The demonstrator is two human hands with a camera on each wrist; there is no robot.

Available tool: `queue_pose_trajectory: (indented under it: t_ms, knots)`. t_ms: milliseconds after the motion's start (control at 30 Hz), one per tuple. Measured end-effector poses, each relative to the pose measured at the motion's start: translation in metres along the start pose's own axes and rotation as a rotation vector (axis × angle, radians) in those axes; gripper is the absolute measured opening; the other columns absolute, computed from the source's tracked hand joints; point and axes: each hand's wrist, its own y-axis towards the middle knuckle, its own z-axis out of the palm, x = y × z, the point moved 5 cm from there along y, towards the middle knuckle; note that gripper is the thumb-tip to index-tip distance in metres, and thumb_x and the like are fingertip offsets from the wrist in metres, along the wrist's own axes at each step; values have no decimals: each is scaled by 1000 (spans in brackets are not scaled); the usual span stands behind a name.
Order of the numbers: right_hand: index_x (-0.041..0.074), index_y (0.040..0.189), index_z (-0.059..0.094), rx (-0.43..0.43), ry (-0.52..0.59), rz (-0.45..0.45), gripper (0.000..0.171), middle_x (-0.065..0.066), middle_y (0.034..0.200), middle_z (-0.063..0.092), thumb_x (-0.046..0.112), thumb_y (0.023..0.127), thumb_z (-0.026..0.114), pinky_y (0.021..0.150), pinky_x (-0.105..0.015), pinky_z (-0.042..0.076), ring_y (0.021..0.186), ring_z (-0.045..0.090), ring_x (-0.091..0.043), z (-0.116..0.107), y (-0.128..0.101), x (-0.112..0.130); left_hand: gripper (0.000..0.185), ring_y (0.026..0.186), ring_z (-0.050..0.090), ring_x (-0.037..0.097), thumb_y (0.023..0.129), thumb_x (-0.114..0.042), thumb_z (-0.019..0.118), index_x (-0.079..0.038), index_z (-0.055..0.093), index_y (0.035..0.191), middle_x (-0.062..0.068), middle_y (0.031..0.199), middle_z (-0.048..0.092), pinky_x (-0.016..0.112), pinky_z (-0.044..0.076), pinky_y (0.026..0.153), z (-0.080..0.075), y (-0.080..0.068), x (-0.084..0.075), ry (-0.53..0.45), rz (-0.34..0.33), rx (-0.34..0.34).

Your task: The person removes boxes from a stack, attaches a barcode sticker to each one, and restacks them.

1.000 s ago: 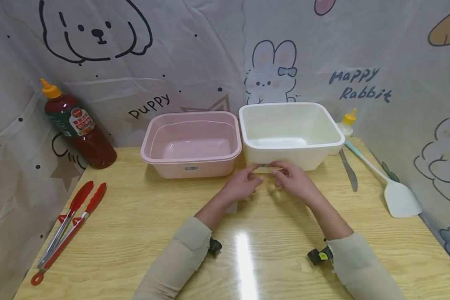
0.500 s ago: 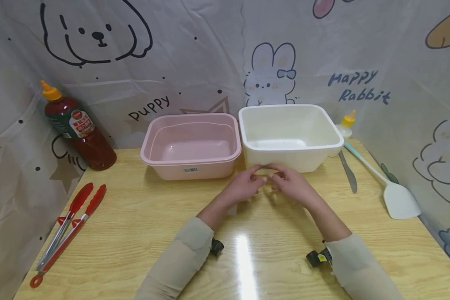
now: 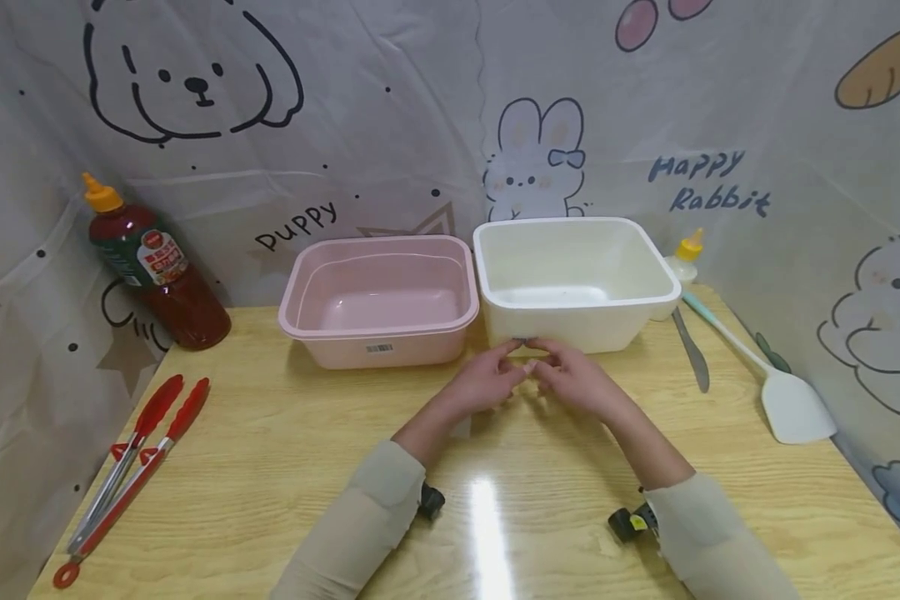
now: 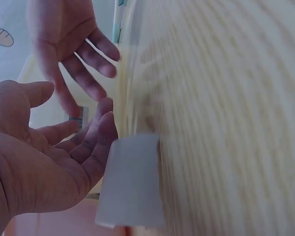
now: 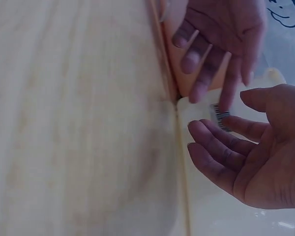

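In the head view my left hand (image 3: 487, 379) and right hand (image 3: 573, 382) meet just in front of the white basin (image 3: 577, 325). Their index fingertips point at the barcode label (image 5: 220, 117) low on its front wall, and the thumb tips come together. Both wrist views show relaxed, slightly bent fingers with nothing held between them. Below my left hand, a small whitish translucent piece (image 4: 132, 182) stands on the table; the head view shows it mostly behind the wrist. A pink basin (image 3: 382, 346) stands left of the white one.
Red-tipped tongs (image 3: 131, 479) lie at the left, with a red sauce bottle (image 3: 157, 275) behind them. On the right are a knife (image 3: 692, 354), a white spatula (image 3: 795, 404) and a small yellow-capped bottle (image 3: 686, 258). A printed curtain (image 3: 390, 150) hangs behind the wooden table (image 3: 270, 500).
My hands have drawn together in front of the white basin, closing the gap between thumbs and index fingers. The head view has tilted up slightly; the basins and tools stay put.
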Motion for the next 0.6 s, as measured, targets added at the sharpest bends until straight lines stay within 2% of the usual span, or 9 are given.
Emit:
queue_pose_trajectory:
  t_ms: [200,333,467,600]
  knots:
    - [7,149,47,-27,20,15,48,-28,135,60,29,107,51,87,-48,59,99,71,-34,-11,-1,0,60,96,69,25,102,-43,57,-24,39,157,10,134,67,35,57,72,-8,-2,2,10,-13,-12]
    - [3,148,48,-38,26,24,47,-28,130,64,25,106,53,85,-43,60,95,71,-32,-10,0,-6,61,85,69,25,102,-42,57,-22,40,157,10,128,69,33,56,64,-8,-1,2,40,-7,-12]
    - [2,150,45,-14,31,9,51,-29,130,64,25,105,54,81,-37,60,93,72,-29,-3,3,-5,63,77,68,23,101,-45,58,-22,40,157,8,124,71,29,52,57,-3,2,1,57,-2,-9]
    - [6,152,44,-2,23,-17,51,-25,138,60,24,105,51,81,-39,61,96,72,-30,-1,4,1,65,88,71,23,101,-51,57,-26,38,158,8,130,69,30,55,58,-1,2,-5,48,35,-9]
